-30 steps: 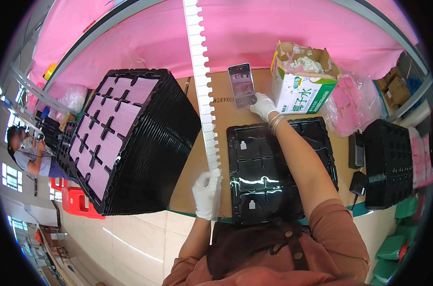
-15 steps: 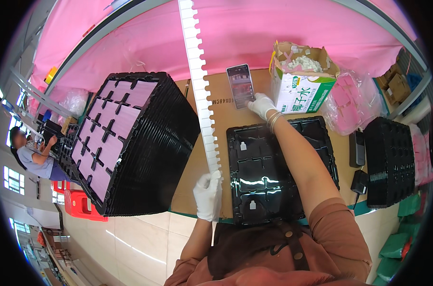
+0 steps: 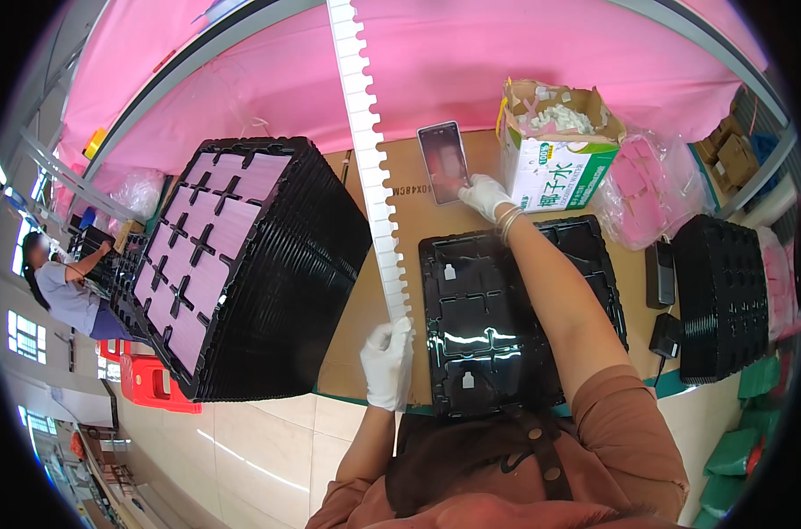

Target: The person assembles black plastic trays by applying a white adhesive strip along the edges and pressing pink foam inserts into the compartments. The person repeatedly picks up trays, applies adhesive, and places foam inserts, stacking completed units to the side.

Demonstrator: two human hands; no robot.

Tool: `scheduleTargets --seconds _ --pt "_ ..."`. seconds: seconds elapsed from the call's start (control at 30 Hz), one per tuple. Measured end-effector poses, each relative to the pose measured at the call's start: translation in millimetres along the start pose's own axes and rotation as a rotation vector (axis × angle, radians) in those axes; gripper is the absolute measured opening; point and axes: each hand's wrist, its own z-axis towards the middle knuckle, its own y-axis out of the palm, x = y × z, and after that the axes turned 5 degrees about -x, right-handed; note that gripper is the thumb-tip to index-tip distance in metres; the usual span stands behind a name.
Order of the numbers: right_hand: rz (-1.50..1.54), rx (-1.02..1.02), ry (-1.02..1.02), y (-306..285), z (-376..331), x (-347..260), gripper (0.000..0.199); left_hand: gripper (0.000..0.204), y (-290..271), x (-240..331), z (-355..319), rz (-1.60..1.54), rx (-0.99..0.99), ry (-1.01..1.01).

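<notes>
My left hand [image 3: 386, 363], in a white glove, is closed around the lower end of a long white strip [image 3: 363, 115] with notches along its right edge. The strip rises from that hand past the top of the view. My right hand [image 3: 484, 197], also gloved, is at the lower right corner of a smartphone [image 3: 445, 160], its fingers partly extended against the phone with nothing gripped. Under my right forearm lies a black plastic tray [image 3: 471, 309] with moulded compartments and two small pale tag-shaped marks.
A tall stack of black trays [image 3: 303, 264] with pink sheets on top stands left. Right of the phone is an open carton [image 3: 559, 167] holding small white pieces, beside bagged pink sheets [image 3: 639, 185]. Another black tray stack [image 3: 722, 300] is far right. A person [image 3: 70, 282] works far left.
The phone's screen has turned from a bright picture to a mostly dark one. Both hands have barely moved. The distant person has shifted an arm.
</notes>
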Motion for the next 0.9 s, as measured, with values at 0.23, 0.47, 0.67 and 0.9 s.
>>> scheduleTargets --seconds 0.23,0.47,0.67,0.9 --pt "-0.009 -0.018 0.026 -4 -8 -6 0.060 0.015 2 1 0 0.001 0.002 0.009" --pt "-0.023 -0.029 0.007 -4 -7 -3 0.062 0.014 4 2 0 -0.012 0.003 0.015" --pt "0.000 -0.020 0.119 -9 -18 -24 0.074 0.015 0 1 0 0.043 -0.004 -0.012" --pt "0.023 0.004 0.186 -12 -22 -33 0.081 0.014 2 1 0 -0.008 -0.002 -0.009"
